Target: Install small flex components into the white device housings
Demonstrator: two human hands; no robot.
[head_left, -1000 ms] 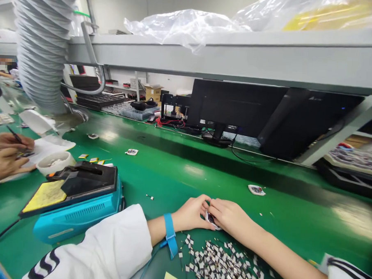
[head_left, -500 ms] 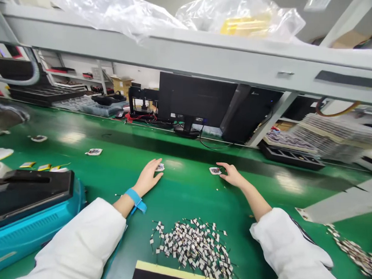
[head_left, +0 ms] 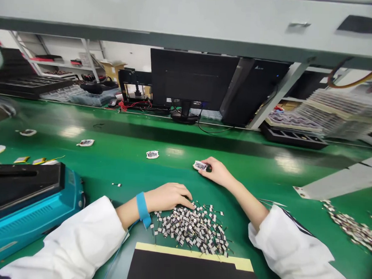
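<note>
My right hand point(head_left: 217, 172) pinches a small white-rimmed part point(head_left: 200, 165) by its right side, over the green bench. My left hand point(head_left: 170, 196), with a blue strap point(head_left: 143, 209) at the wrist, reaches to the upper left edge of a pile of small silvery pieces with dark leads point(head_left: 194, 228). Its fingers bend downward, and whether a piece is between the fingertips is hidden. A similar white-rimmed part point(head_left: 152, 154) lies on the bench beyond my left hand, and another point(head_left: 86, 143) is farther left.
A black sheet with a yellow edge point(head_left: 192, 271) lies nearest me. At the left stands a blue and black case point(head_left: 31, 215). A monitor point(head_left: 193, 80) is at the back; a metal leg point(head_left: 341, 177) and another pile of small parts point(head_left: 351, 225) are at the right.
My left hand has left the white-rimmed part and come down to the pile. My right hand has closed on the other part and shifted it slightly left. The view has tilted down.
</note>
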